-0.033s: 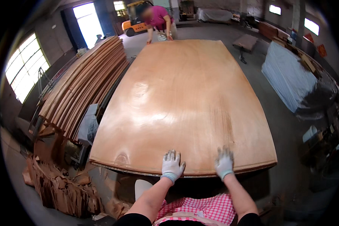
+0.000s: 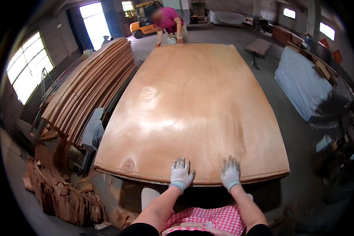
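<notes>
Basically, flat palms suit this: L hand [image 2: 181, 173] in a white glove w/ soiled fingertips & R hand [image 2: 230, 173], gloved likewise, lie open on top, gripping nothing, by the near edge of the large, glossy tan wooden sheet [image 2: 185, 106], centre, running near to far. Press evenly & match the magenta-shirted co-worker [image 2: 171, 20], far edge; uneven pushes'd prob. skew it.

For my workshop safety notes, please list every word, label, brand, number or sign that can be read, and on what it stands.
Nothing is readable.
Forklift: side marking too small and blurred.
Red wall papers: too small to tell any writing.
Wood sheet: no lettering visible.
</notes>
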`<state>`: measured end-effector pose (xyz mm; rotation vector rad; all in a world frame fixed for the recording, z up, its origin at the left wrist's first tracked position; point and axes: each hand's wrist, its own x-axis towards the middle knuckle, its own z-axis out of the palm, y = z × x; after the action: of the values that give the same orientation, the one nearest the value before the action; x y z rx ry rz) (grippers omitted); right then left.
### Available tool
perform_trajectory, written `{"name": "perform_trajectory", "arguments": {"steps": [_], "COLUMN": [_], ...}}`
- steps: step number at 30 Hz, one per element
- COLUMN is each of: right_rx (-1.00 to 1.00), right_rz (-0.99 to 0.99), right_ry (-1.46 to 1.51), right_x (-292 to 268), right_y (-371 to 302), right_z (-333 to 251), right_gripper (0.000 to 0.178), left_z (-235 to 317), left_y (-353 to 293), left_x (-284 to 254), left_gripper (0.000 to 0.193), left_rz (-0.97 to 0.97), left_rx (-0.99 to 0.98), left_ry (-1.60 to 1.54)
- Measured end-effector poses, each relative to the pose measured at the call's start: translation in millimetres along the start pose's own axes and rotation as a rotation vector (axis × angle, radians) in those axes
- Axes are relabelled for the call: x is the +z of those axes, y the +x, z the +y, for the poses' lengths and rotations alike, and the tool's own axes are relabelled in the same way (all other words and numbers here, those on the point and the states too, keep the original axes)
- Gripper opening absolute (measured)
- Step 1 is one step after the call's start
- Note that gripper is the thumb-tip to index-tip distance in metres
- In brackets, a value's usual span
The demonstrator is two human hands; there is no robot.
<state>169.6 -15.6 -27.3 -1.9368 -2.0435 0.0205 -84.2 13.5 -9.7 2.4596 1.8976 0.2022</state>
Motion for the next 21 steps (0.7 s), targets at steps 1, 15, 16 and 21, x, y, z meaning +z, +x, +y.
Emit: {"name": "perform_trajectory", "arguments": {"steps": [1, 15, 16, 21], "right_rx": [-0.057, -0.021, -0.049, -0.134], "right_rz": [0.023, -0.127, -0.113, -0.116], "right_ry": [0.003, 0.028, 0.022, 0.038], "right_x": [4.4, -15.7, -12.7, 1.0], "right_y": [-2.9, -38.5, -35.6, -29.2], "right_z": [-13.2, -44.0, -47.5, -97.4], "right_gripper": [0.06, 0.055, 0.055, 0.055], "left_z": [-0.6, -179.9, -192.2, -242.8], "left_y": [1.6, -77.4, -79.5, -96.4], "left_x": [0.7, -16.5, -20.3, -17.4], "left_gripper": [0.07, 0.068, 0.069, 0.072], "left_rz": [0.007, 0.326, 0.311, 0.125], "left_rx": [0.005, -0.631, -0.658, -0.709], "left_ry": [-0.017, -0.055, -0.049, -0.046]}}
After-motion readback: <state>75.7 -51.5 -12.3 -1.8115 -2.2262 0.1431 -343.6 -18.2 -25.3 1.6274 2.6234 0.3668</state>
